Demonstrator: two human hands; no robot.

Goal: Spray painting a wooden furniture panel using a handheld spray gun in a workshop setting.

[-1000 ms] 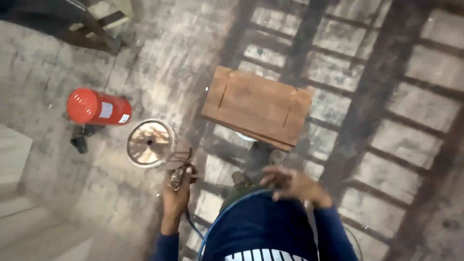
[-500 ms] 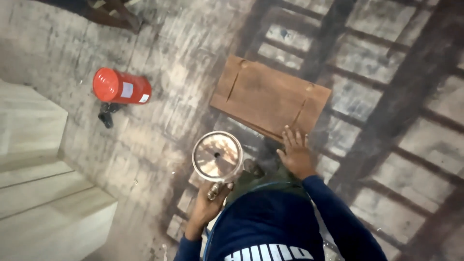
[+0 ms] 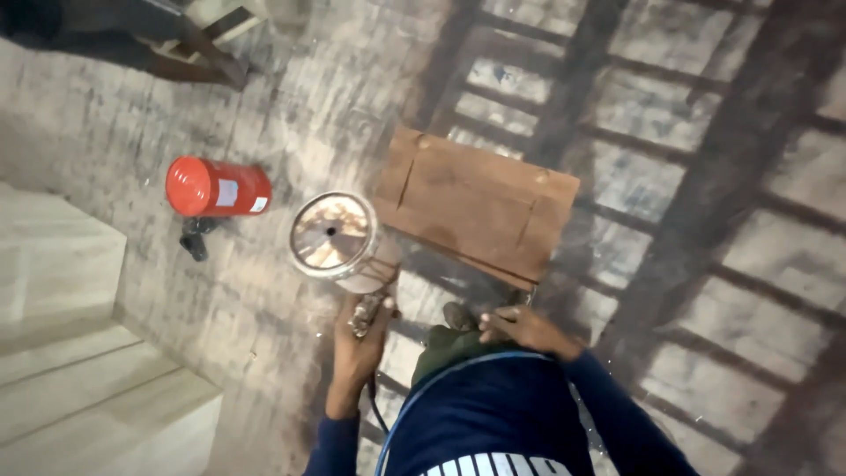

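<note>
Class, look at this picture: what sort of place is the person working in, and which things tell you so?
Probably a workshop: stained concrete floor, a red fire extinguisher lying on it, a wooden panel, and a spray gun in the left hand.

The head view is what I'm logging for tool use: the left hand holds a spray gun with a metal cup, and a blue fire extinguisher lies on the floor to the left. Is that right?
Not quite: the fire extinguisher is red, not blue, as the head view shows. The rest stands: the left hand holds the spray gun with its metal cup, and the extinguisher lies on the floor to the left.
</note>
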